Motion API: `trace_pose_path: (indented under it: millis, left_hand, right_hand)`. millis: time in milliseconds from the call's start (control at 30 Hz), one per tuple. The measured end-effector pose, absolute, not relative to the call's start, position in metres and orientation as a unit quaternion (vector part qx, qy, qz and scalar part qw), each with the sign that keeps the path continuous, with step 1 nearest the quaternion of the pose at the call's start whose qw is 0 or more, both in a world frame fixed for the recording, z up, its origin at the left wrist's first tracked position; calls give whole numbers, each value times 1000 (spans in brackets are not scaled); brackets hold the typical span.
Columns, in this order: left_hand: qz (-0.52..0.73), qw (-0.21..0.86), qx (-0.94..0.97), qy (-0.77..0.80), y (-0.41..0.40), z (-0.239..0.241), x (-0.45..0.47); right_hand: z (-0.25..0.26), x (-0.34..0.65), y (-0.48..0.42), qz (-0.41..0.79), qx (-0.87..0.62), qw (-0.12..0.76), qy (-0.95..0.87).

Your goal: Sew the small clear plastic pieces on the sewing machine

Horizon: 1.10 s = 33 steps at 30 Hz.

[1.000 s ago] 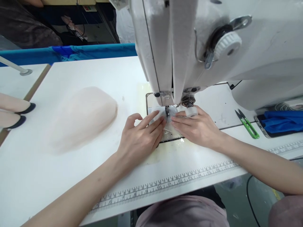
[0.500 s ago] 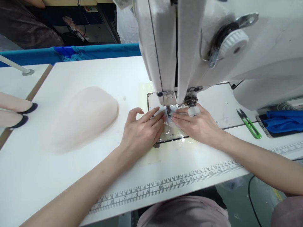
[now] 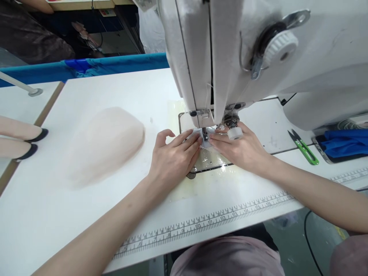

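Observation:
My left hand [image 3: 175,155] lies with its fingers stretched out on a small pale, sheer piece of fabric [image 3: 206,144]. The index finger and its neighbours press down just left of the presser foot [image 3: 205,135], while the thumb is bent away. From the other side, my right hand [image 3: 244,149] reaches in with straight fingers resting on the fabric's right edge. The sewing machine [image 3: 192,57] stands over both hands, and its head parts partly cover the right fingertips. Much of the fabric is hidden beneath the fingers.
Sheer beige material [image 3: 115,145] lies on the white table left of my hands. Green-handled thread snips [image 3: 304,147] and a blue cloth [image 3: 345,143] on a phone [image 3: 320,147] are at right. A printed ruler [image 3: 198,226] follows the front edge. Two beige strips with dark ends [image 3: 23,132] lie far left.
A loose loop of white thread now shows at the slot in the machine head. The view has shifted slightly; both hands keep nearly the same place beside the presser foot.

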<state>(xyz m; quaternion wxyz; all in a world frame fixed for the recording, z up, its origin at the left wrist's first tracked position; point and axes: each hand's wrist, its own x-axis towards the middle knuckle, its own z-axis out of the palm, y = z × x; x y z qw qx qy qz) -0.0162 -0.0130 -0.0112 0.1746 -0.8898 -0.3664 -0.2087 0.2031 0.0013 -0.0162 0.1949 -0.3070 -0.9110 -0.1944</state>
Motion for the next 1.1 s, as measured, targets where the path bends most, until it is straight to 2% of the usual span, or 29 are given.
trace_pose_path:
  millis: [500,867,1033,1100]
  left_hand:
    - [-216,144,-893,-367,-13,-11,-16]
    - [-182,216,-878,-385,-24,-5,-13]
    - [-230,184,-903,-314,-30,4,-14]
    - [-231,171,-899,-331,-27,6,-17]
  right_hand:
    - [-18,204,3,-182,-306,212,-910]
    - [-17,204,3,-186,-321,220,-902]
    - [-14,201,-3,-165,-317,253,-899]
    - [-13,200,-6,-156,-304,272,-900]
